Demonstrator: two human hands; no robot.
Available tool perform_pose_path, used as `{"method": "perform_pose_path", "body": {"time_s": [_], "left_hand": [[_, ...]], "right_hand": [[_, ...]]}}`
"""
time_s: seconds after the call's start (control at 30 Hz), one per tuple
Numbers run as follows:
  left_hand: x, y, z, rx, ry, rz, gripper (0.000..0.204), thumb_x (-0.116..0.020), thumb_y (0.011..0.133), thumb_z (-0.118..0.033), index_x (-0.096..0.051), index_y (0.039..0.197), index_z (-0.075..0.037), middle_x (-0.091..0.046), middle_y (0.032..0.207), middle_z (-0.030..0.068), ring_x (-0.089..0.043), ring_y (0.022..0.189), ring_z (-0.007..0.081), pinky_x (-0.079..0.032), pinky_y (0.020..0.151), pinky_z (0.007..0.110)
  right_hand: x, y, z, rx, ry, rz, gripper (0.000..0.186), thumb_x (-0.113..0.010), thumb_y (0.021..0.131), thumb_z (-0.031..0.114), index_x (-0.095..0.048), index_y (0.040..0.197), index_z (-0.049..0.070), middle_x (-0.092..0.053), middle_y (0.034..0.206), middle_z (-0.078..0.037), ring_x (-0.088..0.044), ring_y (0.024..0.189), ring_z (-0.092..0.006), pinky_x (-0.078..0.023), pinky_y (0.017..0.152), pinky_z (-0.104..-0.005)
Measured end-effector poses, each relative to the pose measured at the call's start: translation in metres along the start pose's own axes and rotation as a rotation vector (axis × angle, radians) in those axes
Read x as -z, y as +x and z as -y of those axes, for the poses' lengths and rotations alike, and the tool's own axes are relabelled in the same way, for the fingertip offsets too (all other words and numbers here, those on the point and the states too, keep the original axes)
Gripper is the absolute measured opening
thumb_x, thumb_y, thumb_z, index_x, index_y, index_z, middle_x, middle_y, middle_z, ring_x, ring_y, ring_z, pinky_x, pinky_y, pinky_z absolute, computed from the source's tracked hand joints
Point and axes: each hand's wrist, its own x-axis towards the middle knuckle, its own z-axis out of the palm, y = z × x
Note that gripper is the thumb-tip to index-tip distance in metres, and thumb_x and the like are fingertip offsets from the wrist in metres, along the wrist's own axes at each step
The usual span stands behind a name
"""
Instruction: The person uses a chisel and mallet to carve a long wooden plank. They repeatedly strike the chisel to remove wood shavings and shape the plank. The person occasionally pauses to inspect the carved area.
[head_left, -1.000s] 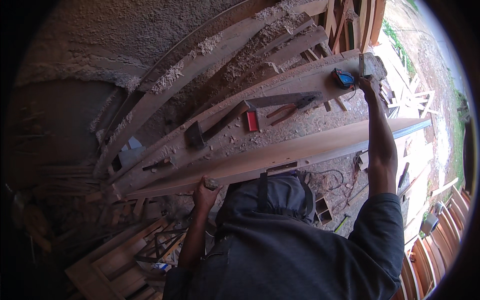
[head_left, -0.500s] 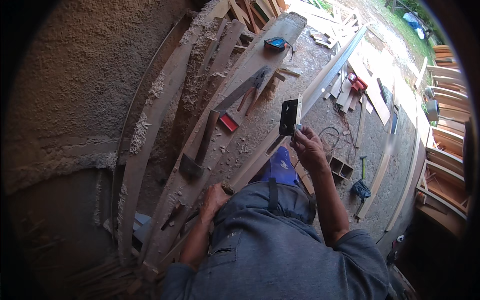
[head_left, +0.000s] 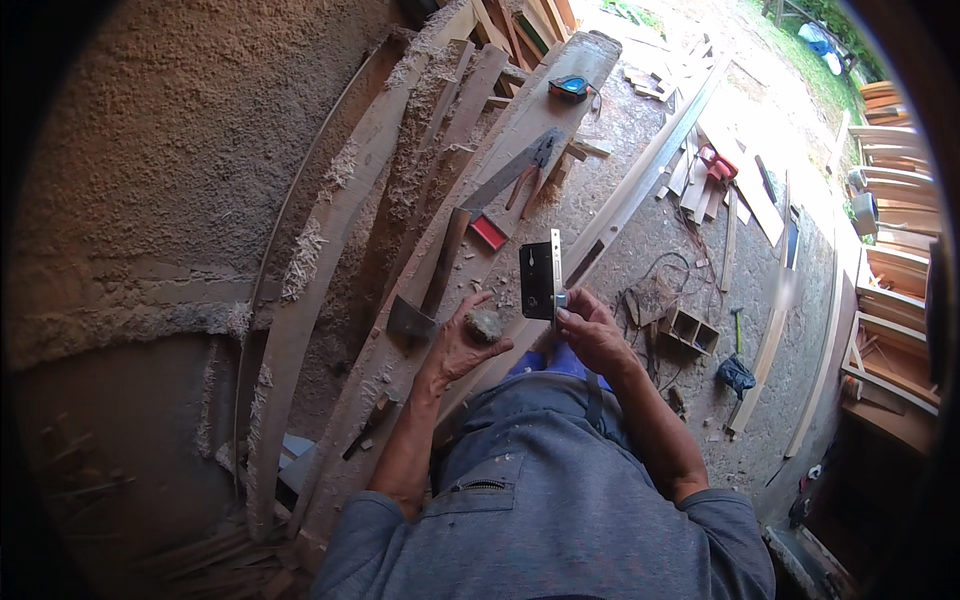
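Note:
In my right hand (head_left: 592, 330) is a mortise lock (head_left: 538, 282) with a black case and a pale metal faceplate, held upright by its lower end between thumb and fingers. My left hand (head_left: 455, 345) has thumb and fingers spread around a rounded grey-brown lump (head_left: 485, 325), perhaps a wooden tool's end; its kind is unclear. Both hands are above a long pale timber (head_left: 630, 205) that has a dark slot cut in it. On the plank to the left lie a hatchet (head_left: 412, 318), a red open-topped box (head_left: 489, 232) and pincers (head_left: 524, 185).
A blue and black tape measure (head_left: 570, 88) sits at the plank's far end, and a chisel (head_left: 370, 425) at its near part. On the floor to the right are a hollow brick (head_left: 690, 330), a red power tool (head_left: 717, 165), cables and offcuts. A rough wall (head_left: 190, 150) rises at left.
My right hand has brought the lock nearer and to the left. My left hand has risen from beside my lap with the rounded lump and come close to the lock.

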Motion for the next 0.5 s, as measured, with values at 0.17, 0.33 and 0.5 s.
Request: {"method": "perform_pose_path", "body": {"time_s": [0.17, 0.33, 0.5], "left_hand": [[0.036, -0.009, -0.04, -0.005, -0.374, -0.163, 0.057, -0.086, 0.083, -0.026, -0.059, 0.127, -0.003, -0.07, 0.096, 0.0071, -0.066, 0.081, 0.0174, -0.056, 0.067, 0.034], [0.056, -0.05, -0.005, -0.186, -0.171, -0.554, 0.011, -0.078, 0.085, -0.007, -0.068, 0.085, -0.005, -0.063, 0.074, -0.0016, -0.058, 0.062, 0.0086, -0.046, 0.051, 0.024], [0.086, -0.13, 0.011, 0.002, -0.464, -1.108, 0.015, -0.076, 0.087, -0.011, -0.065, 0.079, -0.004, -0.063, 0.072, 0.0011, -0.059, 0.06, 0.0111, -0.046, 0.05, 0.027]], "right_hand": [[-0.043, 0.046, -0.014, -0.167, -0.038, 0.362, 0.029, -0.073, 0.095, 0.016, -0.056, 0.117, 0.009, -0.061, 0.104, 0.0, -0.059, 0.094, -0.0094, -0.048, 0.078, -0.0278], [-0.086, 0.07, -0.036, -0.216, -0.273, 0.529, 0.028, -0.07, 0.098, 0.022, -0.059, 0.118, 0.006, -0.063, 0.104, -0.001, -0.061, 0.092, -0.0105, -0.053, 0.082, -0.0311], [-0.125, 0.123, -0.062, -0.054, -0.851, 0.46, 0.034, -0.065, 0.101, 0.03, -0.063, 0.123, 0.004, -0.069, 0.111, -0.007, -0.066, 0.095, -0.0153, -0.054, 0.082, -0.033]]}}
